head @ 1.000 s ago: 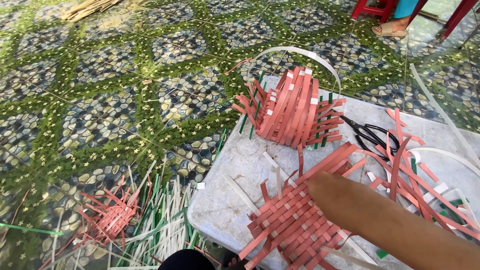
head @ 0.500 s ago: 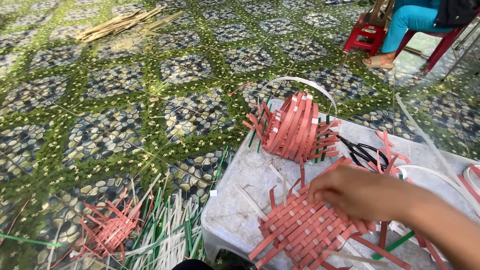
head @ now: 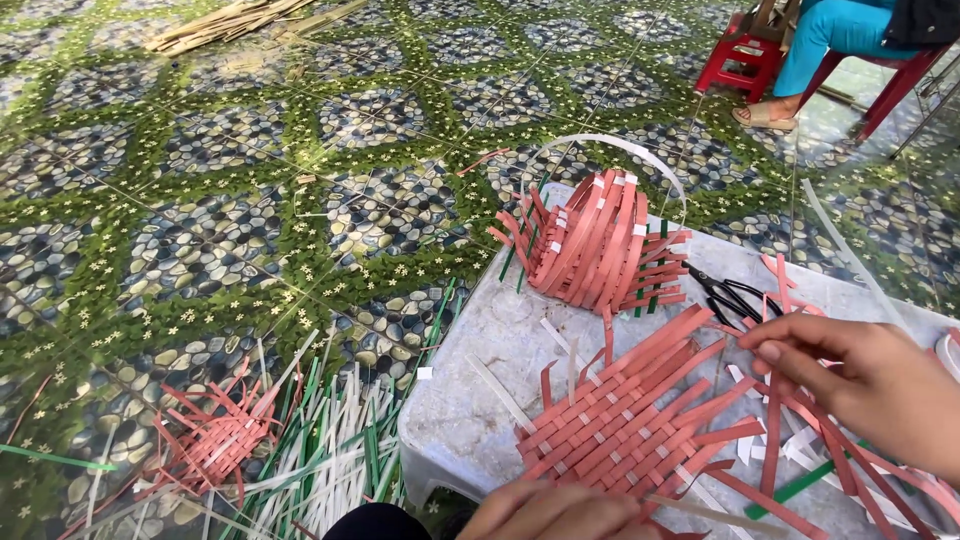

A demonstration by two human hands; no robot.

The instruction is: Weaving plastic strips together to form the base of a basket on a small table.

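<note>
Flat woven mat of red strips [head: 630, 425], half-done, loose ends sticking out all sides, lying flat on grey counter [head: 470, 400], w/ loose red strips [head: 800, 420] just beside it at right edge
</note>
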